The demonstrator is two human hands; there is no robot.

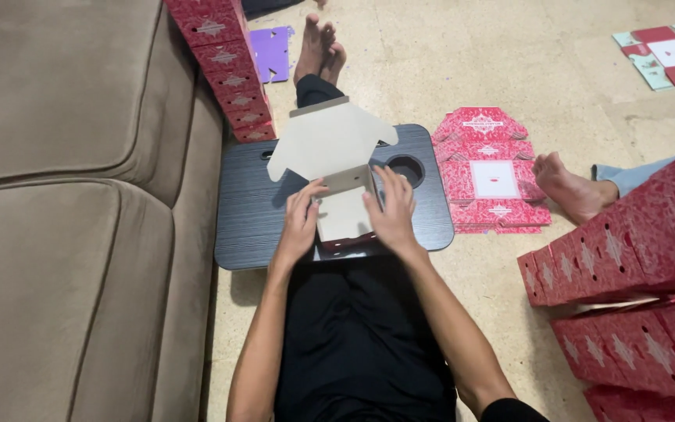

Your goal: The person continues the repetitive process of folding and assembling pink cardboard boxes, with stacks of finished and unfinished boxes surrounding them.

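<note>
Both hands, left hand (300, 221) and right hand (391, 212), apparently grip the half-folded grey-and-red carton (341, 168) on a black lap tray (253, 211).

1. Even, fairly bright indoor light; the pale floor (509, 70) reads clearly, without hard glare.
2. Soft shadow pools under the dark lap tray (251, 211), along the sofa (80, 195) base.
3. Slight softness on the hands; red boxes (634, 234) at right blur a little.
4. Wide-angle stretch shows toward the edges.
</note>
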